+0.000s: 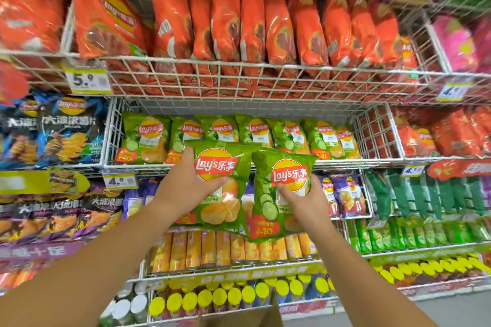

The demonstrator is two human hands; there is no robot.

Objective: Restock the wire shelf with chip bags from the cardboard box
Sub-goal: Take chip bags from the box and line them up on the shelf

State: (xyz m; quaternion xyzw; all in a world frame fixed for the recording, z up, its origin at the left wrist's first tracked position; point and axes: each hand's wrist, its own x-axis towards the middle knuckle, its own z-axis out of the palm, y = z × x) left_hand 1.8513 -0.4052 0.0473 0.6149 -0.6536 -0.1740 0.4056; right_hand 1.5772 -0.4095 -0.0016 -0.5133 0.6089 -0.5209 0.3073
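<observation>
Gripping one green chip bag (225,164) in the left hand (183,183), a second bag (289,175) in the right hand (305,202), just before the wire shelf (110,130); likely light, puffy, slick, so hold mid-body, gently.

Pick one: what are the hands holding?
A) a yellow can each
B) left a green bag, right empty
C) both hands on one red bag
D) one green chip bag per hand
D: the left hand grips a green chip bag and the right hand grips a second green bag, both raised before the wire shelf.
</observation>
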